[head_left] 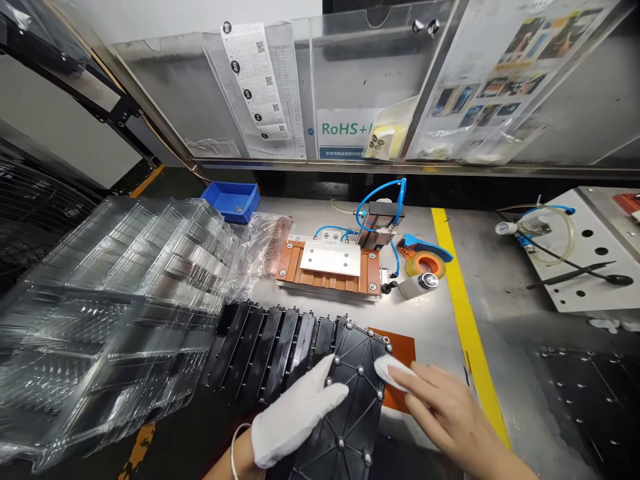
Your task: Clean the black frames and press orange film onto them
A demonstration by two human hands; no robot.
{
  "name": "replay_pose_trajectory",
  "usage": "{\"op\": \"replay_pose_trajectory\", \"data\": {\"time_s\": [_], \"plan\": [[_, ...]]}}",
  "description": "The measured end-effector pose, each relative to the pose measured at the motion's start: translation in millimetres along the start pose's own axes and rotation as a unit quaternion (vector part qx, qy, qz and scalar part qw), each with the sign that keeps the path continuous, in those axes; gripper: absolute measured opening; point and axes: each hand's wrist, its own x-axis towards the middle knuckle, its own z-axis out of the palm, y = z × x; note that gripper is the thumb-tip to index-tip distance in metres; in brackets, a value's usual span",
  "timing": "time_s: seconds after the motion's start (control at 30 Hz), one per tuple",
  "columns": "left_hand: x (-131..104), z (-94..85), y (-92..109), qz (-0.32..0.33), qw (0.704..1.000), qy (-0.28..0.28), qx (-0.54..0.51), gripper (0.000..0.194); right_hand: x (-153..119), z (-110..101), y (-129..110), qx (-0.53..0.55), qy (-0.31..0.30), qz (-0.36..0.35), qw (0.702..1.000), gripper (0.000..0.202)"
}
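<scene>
Bench [493, 273] behind, left hand [297, 417] clasps panel [356, 420] edge, right hand [443, 407] pinches cloth [388, 369].

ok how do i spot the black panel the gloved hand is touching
From the yellow stripe on the metal bench, look left to the white-gloved left hand. It touches the black panel. Crossing ribs set this panel apart from the slim black parts leftward; the studded dark piece far right is untouched.
</scene>
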Motion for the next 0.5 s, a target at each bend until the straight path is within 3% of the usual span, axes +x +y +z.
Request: {"op": "replay_pose_trajectory", "data": {"time_s": [0.13,0.23,0.4,0.5], "plan": [[2,0.7,-3,-0.028,1.0,-0.003,-0.005,0.08,-4,5,-2,0.038,0.001,0.029,0.999,0.029],[3,0.0,-8,-0.039,0.999,-0.001,0.019,0.079,-23,9,3,0.129,-0.002,0.109,0.986,0.032],[1,-0.8,-6,-0.036,0.999,-0.004,0.015,0.076,-48,5,20,0.241,0.066,0.341,0.906,0.03],[0,0.1,-5,-0.042,0.999,0.005,0.006,0.079,-46,1,18,0.286,0.062,0.415,0.861,0.035]]}}
